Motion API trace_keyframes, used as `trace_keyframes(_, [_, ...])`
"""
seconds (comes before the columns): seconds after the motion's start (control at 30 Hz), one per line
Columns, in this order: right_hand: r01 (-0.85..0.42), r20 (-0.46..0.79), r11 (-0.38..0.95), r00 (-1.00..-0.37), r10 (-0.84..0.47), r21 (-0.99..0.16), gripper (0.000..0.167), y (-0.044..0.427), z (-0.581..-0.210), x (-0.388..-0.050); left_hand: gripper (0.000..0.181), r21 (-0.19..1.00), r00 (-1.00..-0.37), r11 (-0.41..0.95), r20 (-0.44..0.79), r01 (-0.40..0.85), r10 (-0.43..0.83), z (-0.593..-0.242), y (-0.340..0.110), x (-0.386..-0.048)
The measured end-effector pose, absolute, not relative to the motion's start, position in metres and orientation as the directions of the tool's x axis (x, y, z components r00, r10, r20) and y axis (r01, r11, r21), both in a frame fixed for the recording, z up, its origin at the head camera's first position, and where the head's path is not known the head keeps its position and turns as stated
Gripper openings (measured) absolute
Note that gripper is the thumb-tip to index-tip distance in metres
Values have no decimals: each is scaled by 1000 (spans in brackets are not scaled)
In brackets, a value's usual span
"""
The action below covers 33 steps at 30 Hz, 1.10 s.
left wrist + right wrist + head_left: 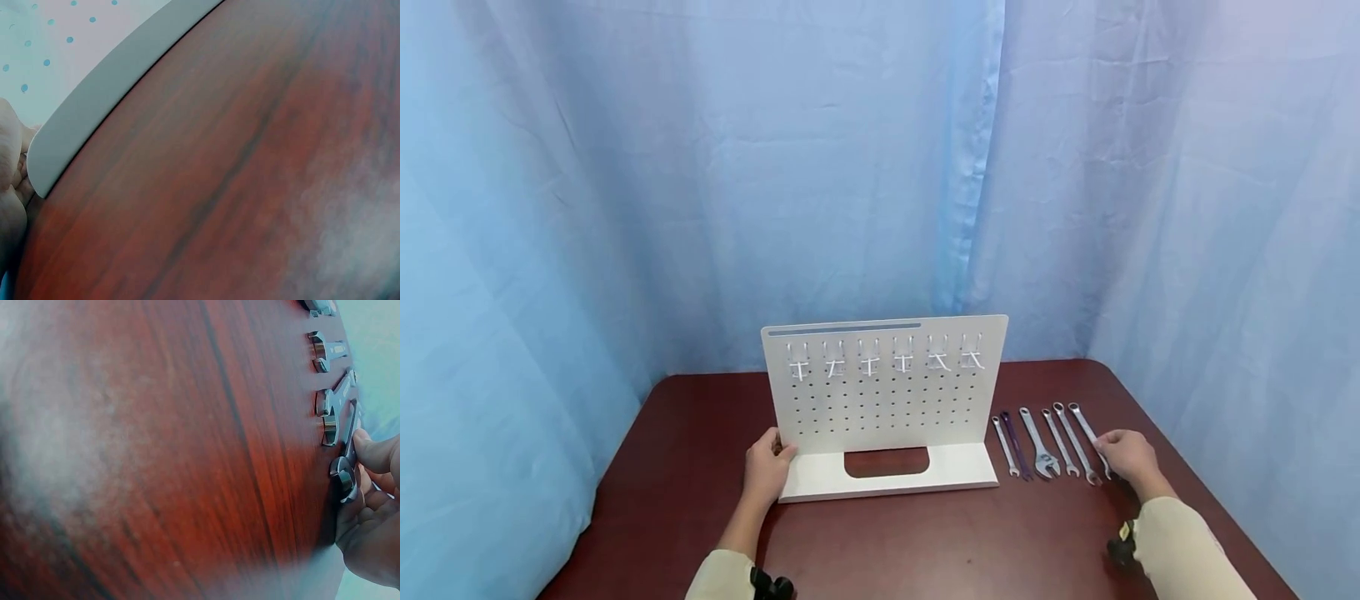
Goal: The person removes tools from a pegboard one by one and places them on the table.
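Observation:
A white pegboard stand stands upright on the table, with several white hooks in a row near its top. My left hand grips its lower left edge, thumb in front; the other fingers are partly hidden. At the right, my right hand pinches the lower shaft of the outermost silver combination wrench. In the right wrist view, thumb and fingers close around that wrench just above its open end. It lies at or very near the table surface; I cannot tell whether it is lifted.
Left of the held wrench lie more silver combination wrenches, a silver adjustable wrench and a dark purple wrench, roughly side by side. The dark red wooden table is surrounded by pale blue curtains at the back and sides.

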State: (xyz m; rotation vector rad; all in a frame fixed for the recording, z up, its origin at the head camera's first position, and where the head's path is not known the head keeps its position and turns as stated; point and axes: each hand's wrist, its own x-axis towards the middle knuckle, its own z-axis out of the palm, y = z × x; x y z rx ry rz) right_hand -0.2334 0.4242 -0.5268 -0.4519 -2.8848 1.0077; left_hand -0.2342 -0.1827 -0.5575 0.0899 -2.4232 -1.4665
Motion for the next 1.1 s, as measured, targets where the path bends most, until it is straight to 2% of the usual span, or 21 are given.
trace_keyframes(0.47, [257,-39,735,-953,300,-627,26,421,-530,-232,15,887,-952,447,229,119,-203,-557,-188,-232])
trace_keyframes(0.83, [248,-47,749,-959,279,-615,26,421,-528,-227,13,884,-960,459,200,90,-197,-560,-186,-229])
trace_keyframes(1.1, [245,-39,744,-958,283,-621,30,421,-527,-228,12,877,-954,468,222,104,-204,-559,-186,-231])
